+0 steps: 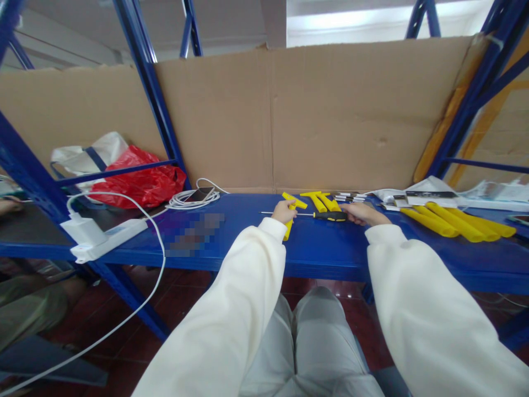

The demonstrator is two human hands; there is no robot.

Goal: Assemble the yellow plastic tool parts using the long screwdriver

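Observation:
My left hand (284, 212) is closed on a yellow T-shaped piece (288, 230), whose lower end shows below the fingers. Level across the blue tabletop is a screwdriver (329, 216) with a black and yellow handle; its thin shaft passes by my left hand and its tip points left. My right hand (362, 214) has its fingers closed at the handle's butt end; the fingertips are partly hidden. Just behind the hands lie further yellow T-shaped pieces (318, 202) and a few small black-and-white parts (350, 197).
Several yellow tubes (454, 221) lie at the right, before white packets (432, 193). To the left are a white power strip (109, 240) with a looping cable, a coiled cable (194, 197) and a red bag (138, 176). Cardboard (330, 110) walls off the back between blue posts.

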